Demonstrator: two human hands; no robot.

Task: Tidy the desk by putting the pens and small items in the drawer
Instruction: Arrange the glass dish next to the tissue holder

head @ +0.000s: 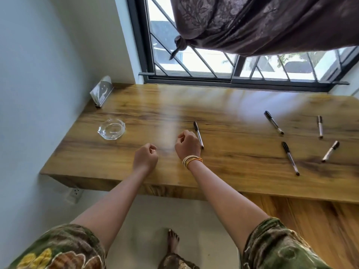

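Note:
Several dark-capped pens lie on the wooden desk [223, 105]. One pen [198, 134] lies just right of my right hand [187, 145], which rests as a loose fist with bangles at the wrist and holds nothing. My left hand [145, 157] is also curled shut and empty, near the desk's front edge. Further right lie a pen [274, 122], a short pen [320, 126], a long pen [290, 158] and another short pen [330, 151]. No drawer is visible.
A clear glass ashtray [111, 129] sits at the left of the desk. A napkin holder [101, 93] stands in the far left corner by the wall. A barred window [213, 63] with a knotted curtain [262, 24] is behind the desk.

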